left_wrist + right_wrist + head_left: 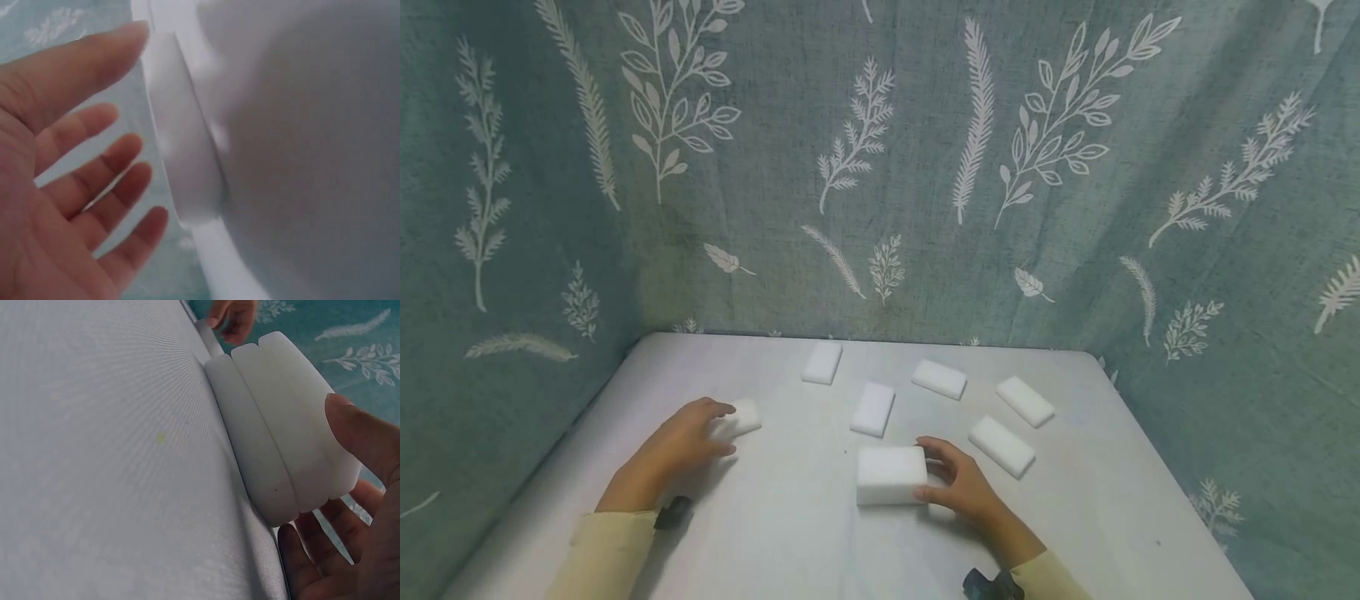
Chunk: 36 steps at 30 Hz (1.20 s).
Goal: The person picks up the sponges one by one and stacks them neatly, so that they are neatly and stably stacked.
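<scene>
My right hand (958,483) holds the right end of a stack of white sponges (883,479), thumb at its front and fingers behind. In the right wrist view the stack shows three layers, and the thumb (350,422) rests against the top one. On the left side of the table lies a single flat white sponge (747,417). My left hand (685,437) reaches over its near left side with fingers spread. The left wrist view has the thumb (122,50) close by one end of that sponge (184,131), the other fingers loosely bent and holding nothing.
Several more white sponges lie flat and scattered, among them one (872,408) just behind the stack and one (1002,446) to its right. The white table (775,533) is bordered by green leaf-patterned cloth (910,167) at the back and sides.
</scene>
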Available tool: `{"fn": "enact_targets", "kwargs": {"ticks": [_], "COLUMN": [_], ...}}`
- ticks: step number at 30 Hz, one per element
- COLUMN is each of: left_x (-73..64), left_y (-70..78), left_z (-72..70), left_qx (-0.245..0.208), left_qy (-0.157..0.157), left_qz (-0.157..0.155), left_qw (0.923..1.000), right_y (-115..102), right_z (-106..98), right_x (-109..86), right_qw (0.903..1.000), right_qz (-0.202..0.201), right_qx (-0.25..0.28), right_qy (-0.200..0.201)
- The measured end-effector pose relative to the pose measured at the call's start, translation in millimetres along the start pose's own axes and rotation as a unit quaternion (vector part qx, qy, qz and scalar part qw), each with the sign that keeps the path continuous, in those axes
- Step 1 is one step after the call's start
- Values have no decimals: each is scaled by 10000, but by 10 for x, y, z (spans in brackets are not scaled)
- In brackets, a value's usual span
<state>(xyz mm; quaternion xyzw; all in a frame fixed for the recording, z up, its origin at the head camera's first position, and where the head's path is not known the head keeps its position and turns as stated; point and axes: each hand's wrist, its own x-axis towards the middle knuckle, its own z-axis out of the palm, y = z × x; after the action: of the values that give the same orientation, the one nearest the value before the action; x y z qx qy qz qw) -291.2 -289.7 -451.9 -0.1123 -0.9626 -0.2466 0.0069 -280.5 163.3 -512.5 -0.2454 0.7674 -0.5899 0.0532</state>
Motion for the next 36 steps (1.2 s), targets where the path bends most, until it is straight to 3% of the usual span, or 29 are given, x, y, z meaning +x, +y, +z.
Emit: {"fn": "enact_targets", "kwargs": {"ticks": [4,11,21,31,36], "left_x": [26,119,128,47,25], "left_y": [-93,-223,-265,-272,-179], "left_z": [-8,-24,-13,1,27], "left_qx": [43,189,212,149,26], "left_qy": [-46,135,-18,16,61], "left_qz": [-83,-312,-767,-477,-401], "left_qw": [9999,9992,9968,9987,9992], "right_y": [-10,-24,-16,-313,-161], "right_z": [-16,-53,-32,-51,-42], "right_x": [11,35,5,-47,-37], "right_qw": [9999,9998,9999,9996,9998], "right_qz": [50,-160,50,50,-70], "right_qx": [-104,-43,-116,-223,-202], "right_qy": [41,76,50,-175,-48]}}
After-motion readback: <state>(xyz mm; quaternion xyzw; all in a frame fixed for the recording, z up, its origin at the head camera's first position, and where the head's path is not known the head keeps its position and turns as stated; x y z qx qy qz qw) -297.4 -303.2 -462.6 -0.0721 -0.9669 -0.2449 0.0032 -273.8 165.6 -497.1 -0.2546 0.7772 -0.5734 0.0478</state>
